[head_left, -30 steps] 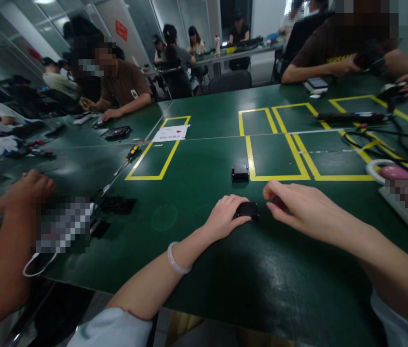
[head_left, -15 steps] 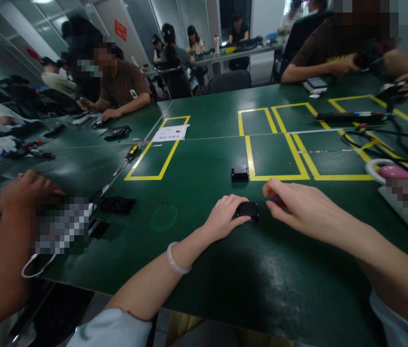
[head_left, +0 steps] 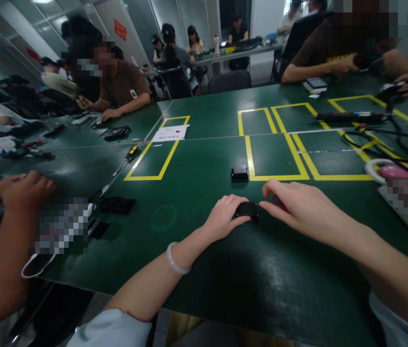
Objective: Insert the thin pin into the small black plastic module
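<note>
My left hand is closed around a small black rectangular block that rests on the green table. Thumb and fingers grip it from the left side, so part of it is hidden. Just to the right of the block, my right hand hovers with its thumb and forefinger apart. Nothing shows between those two fingertips; the remaining fingers are curled out of sight. A second small black block, with a shinier top, sits beyond my hands beside the yellow tape.
Yellow tape rectangles mark the table. A yellow-black screwdriver and a paper label lie left of centre. Cables and a pink object are at right. A neighbour's hands are at left; co-workers sit opposite.
My right hand has shifted slightly left, its thumb now nearer the block. My left hand and both black blocks stay where they were. The neighbour's hands at left have moved a little left.
</note>
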{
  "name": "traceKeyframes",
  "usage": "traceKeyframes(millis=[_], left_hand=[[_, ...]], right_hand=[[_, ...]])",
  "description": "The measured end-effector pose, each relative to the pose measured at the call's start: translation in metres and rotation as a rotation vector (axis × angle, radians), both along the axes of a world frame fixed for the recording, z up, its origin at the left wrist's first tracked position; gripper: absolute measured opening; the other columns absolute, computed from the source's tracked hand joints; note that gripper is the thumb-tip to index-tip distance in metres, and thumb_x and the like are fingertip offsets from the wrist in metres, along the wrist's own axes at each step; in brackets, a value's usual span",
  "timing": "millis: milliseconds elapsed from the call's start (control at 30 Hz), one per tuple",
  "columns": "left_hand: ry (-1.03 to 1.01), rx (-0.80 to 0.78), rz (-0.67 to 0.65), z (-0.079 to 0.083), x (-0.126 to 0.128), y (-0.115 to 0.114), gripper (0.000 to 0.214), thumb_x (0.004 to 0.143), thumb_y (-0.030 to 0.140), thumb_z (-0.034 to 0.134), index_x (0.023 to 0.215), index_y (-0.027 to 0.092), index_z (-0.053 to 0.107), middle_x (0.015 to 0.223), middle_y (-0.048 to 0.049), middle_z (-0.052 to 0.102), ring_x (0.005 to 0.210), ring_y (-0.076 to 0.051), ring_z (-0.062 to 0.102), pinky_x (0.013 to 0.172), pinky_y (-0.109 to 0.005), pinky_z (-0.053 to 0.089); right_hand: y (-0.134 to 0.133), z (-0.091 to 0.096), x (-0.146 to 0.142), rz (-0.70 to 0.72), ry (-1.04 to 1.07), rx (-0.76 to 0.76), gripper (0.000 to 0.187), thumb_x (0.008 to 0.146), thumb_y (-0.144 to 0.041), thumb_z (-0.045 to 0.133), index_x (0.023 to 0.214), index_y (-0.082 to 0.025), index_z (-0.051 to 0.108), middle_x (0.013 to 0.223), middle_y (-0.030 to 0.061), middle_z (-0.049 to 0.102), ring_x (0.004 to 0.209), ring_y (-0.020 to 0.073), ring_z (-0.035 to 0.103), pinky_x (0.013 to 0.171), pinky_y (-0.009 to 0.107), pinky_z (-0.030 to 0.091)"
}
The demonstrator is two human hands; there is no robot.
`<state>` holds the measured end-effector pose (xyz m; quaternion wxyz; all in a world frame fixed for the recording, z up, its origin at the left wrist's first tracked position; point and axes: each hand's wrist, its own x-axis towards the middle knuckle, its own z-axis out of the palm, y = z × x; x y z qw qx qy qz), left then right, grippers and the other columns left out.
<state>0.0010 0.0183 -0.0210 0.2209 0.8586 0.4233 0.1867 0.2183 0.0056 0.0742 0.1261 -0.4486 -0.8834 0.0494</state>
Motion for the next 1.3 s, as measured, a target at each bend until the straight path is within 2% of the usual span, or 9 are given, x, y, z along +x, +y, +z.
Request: traceKeyframes(millis=[100, 300, 500, 733, 933, 1167, 1300], left_hand=[[0.0, 0.002, -0.001, 0.0003, 0.0, 0.0, 0.036, 0.091, 0.043, 0.054, 0.119, 0.022, 0.05, 0.114, -0.0066, 0.056, 0.104, -0.024, 0.05, 0.091, -0.038, 0.041], [-0.005, 0.012, -0.003, 0.0009, -0.0001, -0.0004, 0.035, 0.091, 0.043, 0.053, 0.118, 0.022, 0.05, 0.113, -0.0064, 0.056, 0.103, -0.024, 0.05, 0.09, -0.037, 0.041], [-0.001, 0.013, -0.002, 0.0008, -0.0001, -0.0003, 0.035, 0.091, 0.043, 0.054, 0.118, 0.022, 0.05, 0.113, -0.0062, 0.056, 0.103, -0.024, 0.05, 0.09, -0.037, 0.041], [-0.002, 0.022, -0.007, 0.0018, -0.0002, -0.0007, 0.035, 0.091, 0.043, 0.053, 0.118, 0.021, 0.05, 0.114, -0.0067, 0.056, 0.104, -0.024, 0.05, 0.09, -0.036, 0.041], [-0.004, 0.033, -0.008, -0.0008, -0.0004, 0.0001, 0.036, 0.091, 0.043, 0.053, 0.119, 0.021, 0.049, 0.114, -0.0067, 0.056, 0.104, -0.024, 0.05, 0.09, -0.037, 0.041], [-0.001, 0.022, -0.008, 0.0001, -0.0005, -0.0001, 0.036, 0.091, 0.043, 0.054, 0.119, 0.022, 0.05, 0.114, -0.0068, 0.056, 0.104, -0.024, 0.05, 0.09, -0.037, 0.041], [0.0, 0.029, -0.006, -0.0005, -0.0005, 0.0001, 0.036, 0.09, 0.043, 0.055, 0.119, 0.021, 0.049, 0.114, -0.0067, 0.056, 0.103, -0.024, 0.05, 0.09, -0.036, 0.041]], right_hand=[[0.0011, -0.0017, 0.0009, 0.009, -0.012, -0.002, 0.018, 0.094, -0.036, 0.039, 0.088, -0.022, 0.049, 0.071, 0.002, 0.063, 0.065, 0.0186, 0.059, 0.056, 0.027, 0.033], [-0.0006, 0.001, 0.0009, 0.026, 0.0, -0.031, 0.007, 0.09, -0.028, 0.043, 0.095, -0.022, 0.044, 0.072, -0.0003, 0.059, 0.064, 0.0169, 0.057, 0.056, 0.027, 0.033], [0.0006, 0.0002, -0.0001, -0.025, -0.038, -0.026, 0.02, 0.095, -0.038, 0.036, 0.09, -0.022, 0.046, 0.071, 0.0014, 0.061, 0.065, 0.019, 0.058, 0.057, 0.028, 0.032], [-0.002, 0.0027, -0.0005, 0.012, 0.001, -0.062, 0.007, 0.092, -0.027, 0.041, 0.095, -0.022, 0.043, 0.073, 0.0, 0.059, 0.065, 0.0166, 0.057, 0.057, 0.026, 0.033], [0.0002, -0.0013, -0.0007, -0.026, -0.04, -0.03, 0.02, 0.095, -0.04, 0.038, 0.089, -0.022, 0.046, 0.071, 0.0006, 0.06, 0.065, 0.0188, 0.057, 0.057, 0.028, 0.033], [-0.0002, 0.0016, -0.0018, 0.017, -0.012, -0.053, 0.006, 0.09, -0.027, 0.043, 0.093, -0.022, 0.044, 0.075, 0.0, 0.059, 0.067, 0.0172, 0.057, 0.058, 0.027, 0.034], [0.0002, 0.0011, -0.0016, -0.009, -0.039, -0.034, 0.015, 0.093, -0.037, 0.041, 0.09, -0.023, 0.045, 0.073, 0.0002, 0.06, 0.067, 0.0188, 0.057, 0.058, 0.028, 0.034]])
